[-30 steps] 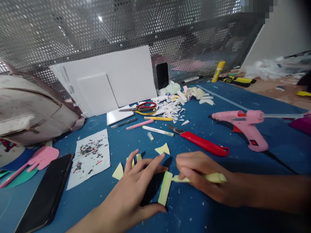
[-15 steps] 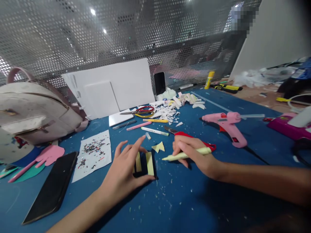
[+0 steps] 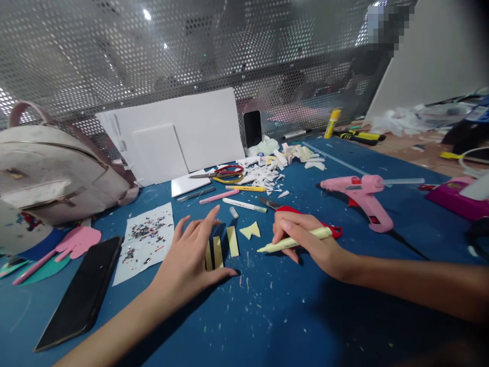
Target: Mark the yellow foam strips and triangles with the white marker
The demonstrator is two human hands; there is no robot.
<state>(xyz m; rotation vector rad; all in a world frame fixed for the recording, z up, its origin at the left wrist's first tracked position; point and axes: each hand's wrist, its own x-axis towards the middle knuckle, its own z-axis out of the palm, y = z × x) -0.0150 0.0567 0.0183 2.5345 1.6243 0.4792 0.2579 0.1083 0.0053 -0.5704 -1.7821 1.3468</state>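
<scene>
My left hand [image 3: 187,252] is open over the blue table, thumb and fingers spread around narrow pale yellow strips [image 3: 217,252]. Another yellow strip [image 3: 233,241] lies flat just right of its fingers. A small yellow piece with a notched edge [image 3: 250,231] rests between my two hands. My right hand [image 3: 309,242] is closed around a pale yellow marker [image 3: 294,241], its tip pointing left, close above the table. Beneath and behind that hand lie red-handled scissors [image 3: 288,209], partly covered.
A pink glue gun [image 3: 362,196] lies on the right. Several pens [image 3: 244,205], scissors [image 3: 229,174] and white scraps [image 3: 263,173] are spread behind the hands. Left are a black phone [image 3: 80,293], a sheet with small beads [image 3: 145,242] and a backpack [image 3: 57,168]. White boards [image 3: 206,132] lean behind.
My left hand has shifted slightly left and away from the rightmost yellow strip, which now lies farther back, more in line with the notched piece. My right hand keeps the marker almost in place.
</scene>
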